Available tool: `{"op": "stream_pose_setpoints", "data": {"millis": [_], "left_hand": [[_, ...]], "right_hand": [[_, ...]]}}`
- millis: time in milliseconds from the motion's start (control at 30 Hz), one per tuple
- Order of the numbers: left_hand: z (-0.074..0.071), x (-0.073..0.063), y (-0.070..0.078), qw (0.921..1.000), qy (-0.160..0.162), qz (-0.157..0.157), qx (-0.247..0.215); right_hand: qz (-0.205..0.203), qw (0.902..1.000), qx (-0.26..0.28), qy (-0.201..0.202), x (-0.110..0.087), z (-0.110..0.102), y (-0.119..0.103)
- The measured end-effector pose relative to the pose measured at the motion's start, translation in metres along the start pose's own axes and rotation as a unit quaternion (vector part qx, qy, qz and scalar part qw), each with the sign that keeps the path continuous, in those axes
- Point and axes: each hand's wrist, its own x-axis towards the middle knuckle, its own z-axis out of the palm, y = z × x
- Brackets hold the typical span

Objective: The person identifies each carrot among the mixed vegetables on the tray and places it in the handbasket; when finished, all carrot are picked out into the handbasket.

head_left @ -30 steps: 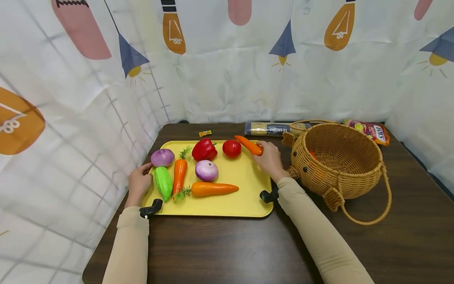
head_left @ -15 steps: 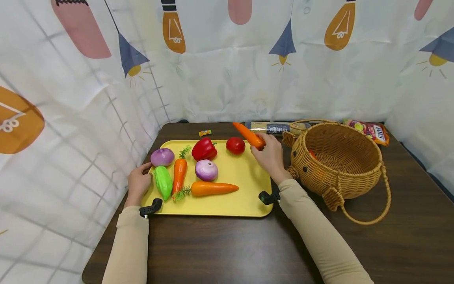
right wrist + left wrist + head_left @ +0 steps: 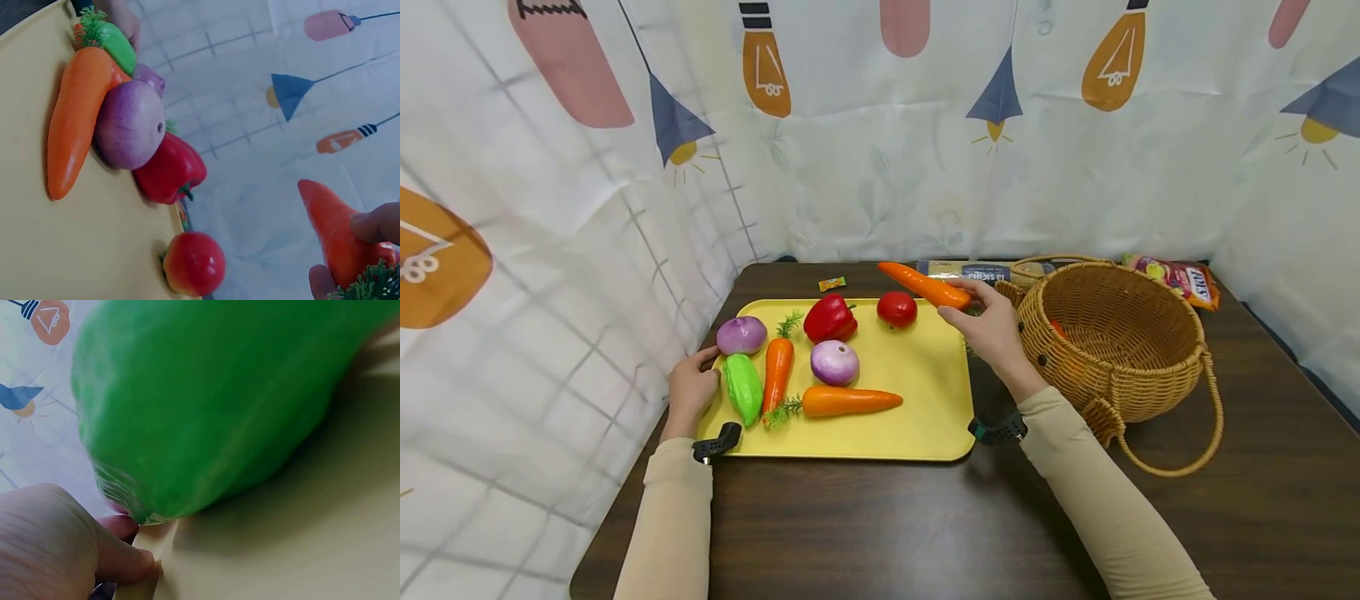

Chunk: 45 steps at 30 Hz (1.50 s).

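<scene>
My right hand (image 3: 996,329) holds an orange carrot (image 3: 925,286) by its thick end, above the tray's far right part. Its green leaves show by the fingers in the right wrist view. My left hand (image 3: 691,390) pinches the left rim of the yellow tray (image 3: 925,417), thumb on top in the left wrist view. Beside that hand lie a green bumpy vegetable (image 3: 743,389) and a purple onion (image 3: 742,335). The tray also bears an upright carrot (image 3: 778,367), a sideways carrot (image 3: 850,401), a paler onion (image 3: 835,362), a red bell pepper (image 3: 830,318) and a tomato (image 3: 897,309).
A wicker basket (image 3: 1138,387) with a looped handle stands right of the tray, something orange-red inside. Behind lie a clear-and-blue packet (image 3: 977,271), a pink-orange bag (image 3: 1183,282) and a small wrapped sweet (image 3: 832,283). A patterned curtain (image 3: 865,183) closes off the back.
My right hand has lifted the carrot off the tray beside the tomato and shifted a little right, towards the basket. The tomato has moved slightly right. My left hand stays on the rim.
</scene>
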Motion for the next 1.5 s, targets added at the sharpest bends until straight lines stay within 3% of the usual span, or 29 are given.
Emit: {"op": "stream_pose_setpoints", "data": {"millis": [567, 900, 1300, 1500], "left_hand": [[-0.001, 0.0, 0.0, 0.9999, -0.006, -0.009, 0.007], [-0.001, -0.001, 0.002, 0.9999, -0.005, -0.001, 0.01], [-0.002, 0.002, 0.002, 0.9999, -0.007, -0.007, 0.001], [-0.001, 0.001, 0.001, 0.9999, -0.011, -0.001, 0.01]], "right_hand": [[-0.049, 0.9986, 0.012, 0.017, -0.026, -0.037, -0.022], [-0.128, 0.9903, -0.028, 0.047, -0.034, -0.064, -0.039], [-0.117, 0.9872, -0.079, 0.074, -0.026, -0.111, -0.039], [-0.114, 0.9791, -0.123, 0.116, -0.029, -0.132, -0.036]]}}
